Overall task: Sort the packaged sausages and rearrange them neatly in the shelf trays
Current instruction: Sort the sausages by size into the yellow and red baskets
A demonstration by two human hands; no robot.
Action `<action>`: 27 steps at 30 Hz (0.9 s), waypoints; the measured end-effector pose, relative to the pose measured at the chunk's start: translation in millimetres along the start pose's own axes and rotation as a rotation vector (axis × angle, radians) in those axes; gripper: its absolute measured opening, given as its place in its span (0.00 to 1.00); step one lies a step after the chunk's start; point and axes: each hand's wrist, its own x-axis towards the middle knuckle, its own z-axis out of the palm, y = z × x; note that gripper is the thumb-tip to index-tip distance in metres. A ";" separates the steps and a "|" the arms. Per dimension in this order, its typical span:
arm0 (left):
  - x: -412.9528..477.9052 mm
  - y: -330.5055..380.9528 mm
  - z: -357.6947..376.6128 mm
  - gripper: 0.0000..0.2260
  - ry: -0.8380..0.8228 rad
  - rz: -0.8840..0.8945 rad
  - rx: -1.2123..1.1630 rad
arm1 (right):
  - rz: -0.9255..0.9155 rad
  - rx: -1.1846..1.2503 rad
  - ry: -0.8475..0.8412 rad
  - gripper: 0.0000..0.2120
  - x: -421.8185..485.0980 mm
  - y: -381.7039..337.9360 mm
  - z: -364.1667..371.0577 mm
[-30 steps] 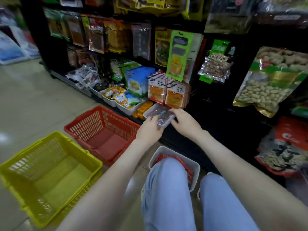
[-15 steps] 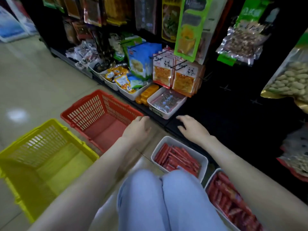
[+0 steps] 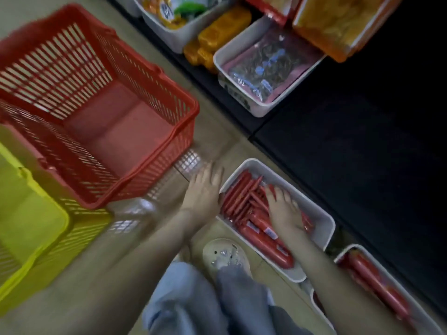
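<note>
A white tray (image 3: 323,220) sits on the floor by my knees, filled with red packaged sausages (image 3: 240,200), thin sticks at the far end and thicker ones nearer me. My left hand (image 3: 204,191) lies against the tray's left wall with its fingers straight. My right hand (image 3: 284,210) rests flat on the sausages inside the tray, fingers spread. A second white tray (image 3: 343,256) holding thicker red sausages (image 3: 377,284) sits at the lower right, partly hidden by my right forearm.
An empty red basket (image 3: 96,122) and a yellow basket (image 3: 29,213) stand on the floor to the left. On the black bottom shelf (image 3: 350,141) is a white tray of clear packets (image 3: 266,68), with orange packs (image 3: 217,32) beside it. My shoe (image 3: 225,257) is just below the tray.
Both hands have left the shelf tray of clear packets and dropped to the floor tray of sausages. My view has tilted downward.
</note>
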 end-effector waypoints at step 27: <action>-66.5 -56.6 -33.5 0.37 0.178 -0.088 0.092 | -0.426 0.030 0.627 0.11 -27.5 -61.4 -92.4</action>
